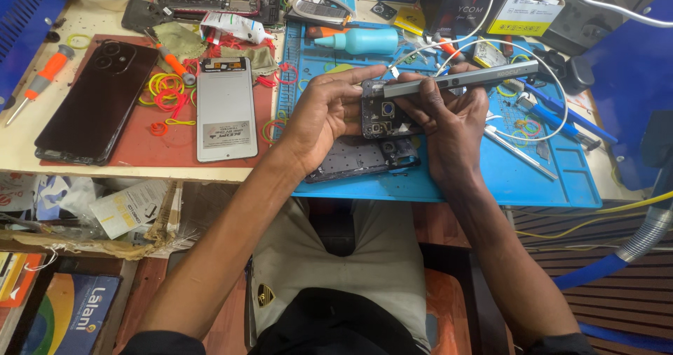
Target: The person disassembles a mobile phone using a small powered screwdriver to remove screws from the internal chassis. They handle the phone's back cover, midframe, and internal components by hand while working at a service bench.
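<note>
Head view: left hand (324,117) pinches the left edge of an opened phone body (383,117), held up just above the blue mat (533,180) at the middle of the worktop. Left grip is clenched on that phone body, thumb over the top edge, fingers behind. Right hand (449,120) is closed around a grey pen-shaped electric screwdriver (456,80), which lies almost level with its tip pointing left onto the phone body's top edge. A white cable (554,82) loops off to the right beyond it.

Under the hands a second dark phone frame (364,160) lies flat on the mat. Far left on a red mat sit a black phone (98,99) face down and a silver screen panel (226,106), with loose rubber bands (165,89) between them. An orange-handled screwdriver (43,80) lies at the far-left edge; a teal bottle (364,41) lies on its side farther back.

Handling judgement: phone body looks light, stiff and thin, with exposed parts and camera openings that seem fragile. Best held by the side rails, not the bare inside. Screwdriver looks slim and smooth, so could slip.
</note>
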